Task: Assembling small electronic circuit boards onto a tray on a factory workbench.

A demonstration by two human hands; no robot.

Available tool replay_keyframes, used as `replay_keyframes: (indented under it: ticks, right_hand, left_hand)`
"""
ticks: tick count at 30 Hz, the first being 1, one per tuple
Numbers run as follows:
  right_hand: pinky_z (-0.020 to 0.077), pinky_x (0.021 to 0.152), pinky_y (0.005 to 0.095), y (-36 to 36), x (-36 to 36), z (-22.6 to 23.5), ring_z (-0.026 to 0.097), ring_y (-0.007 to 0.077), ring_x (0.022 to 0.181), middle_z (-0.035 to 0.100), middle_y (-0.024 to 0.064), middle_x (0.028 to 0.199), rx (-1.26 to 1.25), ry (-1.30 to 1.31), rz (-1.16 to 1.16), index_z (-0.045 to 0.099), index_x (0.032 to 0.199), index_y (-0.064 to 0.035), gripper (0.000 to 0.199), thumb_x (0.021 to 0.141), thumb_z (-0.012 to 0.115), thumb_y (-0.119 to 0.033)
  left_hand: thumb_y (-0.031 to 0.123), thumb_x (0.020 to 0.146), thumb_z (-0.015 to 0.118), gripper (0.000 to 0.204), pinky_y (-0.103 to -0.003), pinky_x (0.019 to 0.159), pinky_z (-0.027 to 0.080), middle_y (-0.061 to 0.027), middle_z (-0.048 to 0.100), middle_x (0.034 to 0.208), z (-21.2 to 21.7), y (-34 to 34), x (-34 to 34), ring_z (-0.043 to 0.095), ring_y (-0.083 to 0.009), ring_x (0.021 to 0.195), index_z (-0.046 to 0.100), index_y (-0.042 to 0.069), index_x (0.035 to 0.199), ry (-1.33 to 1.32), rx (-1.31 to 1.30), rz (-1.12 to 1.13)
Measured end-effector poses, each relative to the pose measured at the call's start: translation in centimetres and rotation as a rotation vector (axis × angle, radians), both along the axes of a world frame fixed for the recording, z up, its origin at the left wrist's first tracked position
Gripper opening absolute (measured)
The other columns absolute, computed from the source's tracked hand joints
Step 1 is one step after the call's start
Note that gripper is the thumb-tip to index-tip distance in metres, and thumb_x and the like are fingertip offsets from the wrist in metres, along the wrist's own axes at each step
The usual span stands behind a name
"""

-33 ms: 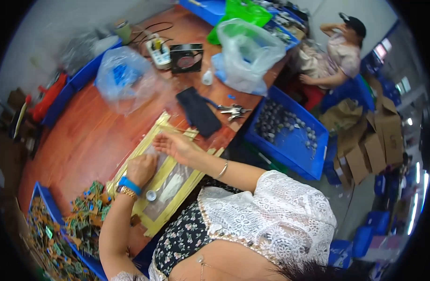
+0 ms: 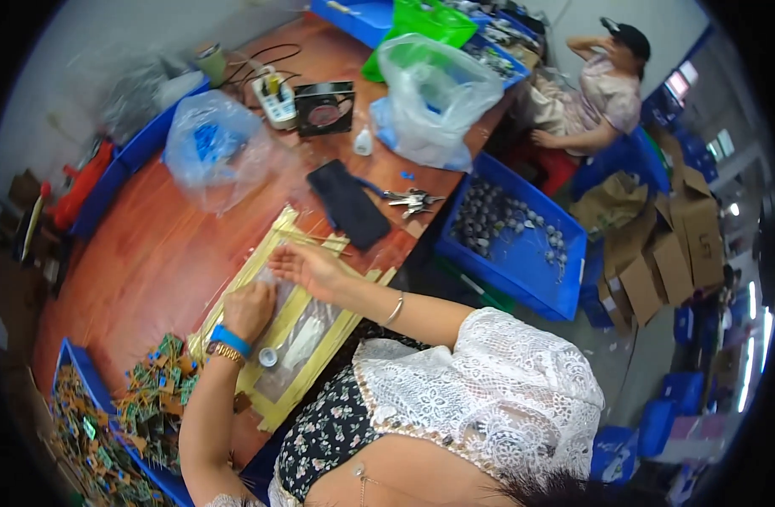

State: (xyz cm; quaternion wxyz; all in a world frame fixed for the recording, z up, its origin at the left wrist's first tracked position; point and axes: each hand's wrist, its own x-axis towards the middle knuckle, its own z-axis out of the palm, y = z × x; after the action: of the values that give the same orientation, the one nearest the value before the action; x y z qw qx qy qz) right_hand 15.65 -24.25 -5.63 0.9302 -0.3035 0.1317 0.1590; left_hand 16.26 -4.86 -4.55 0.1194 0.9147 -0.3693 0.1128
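Note:
My left hand (image 2: 249, 308), with a blue band and a gold-coloured bracelet at its wrist, is closed above a clear sheet (image 2: 279, 378) edged with yellow tape (image 2: 279, 411). What its fingers hold, if anything, is hidden. Just beyond it, my right hand (image 2: 308, 269) is over the far part of the sheet, palm partly showing, fingers apart and loosely bent. Nothing shows in it. A small round cap-like piece (image 2: 268, 357) lies on the sheet near my left wrist, beside a whitish patch (image 2: 306, 339).
Small circuit boards (image 2: 157, 384) with wires are heaped at the left by a blue bin (image 2: 85, 369). Past my right hand lie a black phone (image 2: 348, 203) and keys (image 2: 415, 201). Plastic bags (image 2: 442, 93) stand farther back. A blue crate (image 2: 535, 275) holds small round parts. A person (image 2: 611, 93) sits beyond.
The whole view has shifted slightly. Both hands keep nearly the same pose and place over the taped sheet.

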Motion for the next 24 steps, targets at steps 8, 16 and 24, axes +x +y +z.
replay_keyframes:
  ticks: [8, 16, 24]
  right_hand:
    - [0.0522, 0.101, 0.0413, 3.1, -1.0, -3.9, 0.067, 0.024, 0.104, 0.07, 0.0093, 0.111, 0.551, 0.118, 0.176, 0.064, 0.107, -0.0081, 0.033, 0.106, 0.047, -0.037]
    - [0.0535, 0.101, 0.0416, 2.2, -2.2, 2.7, 0.064, 0.0229, 0.111, 0.065, 0.0112, 0.121, 0.42, 0.337, 0.084, 0.06, 0.115, -0.0081, 0.029, 0.105, 0.048, -0.032]
    - [0.0548, 0.096, 0.0392, 0.1, -0.6, -0.5, 0.065, 0.0234, 0.104, 0.066, 0.0121, 0.11, 0.627, 0.177, 0.3, 0.061, 0.108, -0.0045, 0.023, 0.106, 0.045, -0.021]
  left_hand:
    - [0.014, 0.094, 0.062, 0.029, -0.043, 0.055, 0.043, -0.0184, 0.06, 0.062, 5.9, -5.7, -1.3, 0.058, -0.0326, 0.053, 0.056, -0.001, 0.07, 0.42, -0.798, 0.315]
    - [0.01, 0.088, 0.067, 0.018, -0.047, 0.068, 0.046, -0.0207, 0.059, 0.083, 6.1, -7.6, -2.9, 0.058, -0.041, 0.079, 0.057, -0.002, 0.08, 0.117, -0.565, 0.205]
    - [0.003, 0.086, 0.065, 0.006, -0.046, 0.085, 0.05, -0.0165, 0.065, 0.098, 7.7, -6.5, -5.5, 0.061, -0.0363, 0.096, 0.065, -0.001, 0.091, -0.032, -0.618, 0.105]
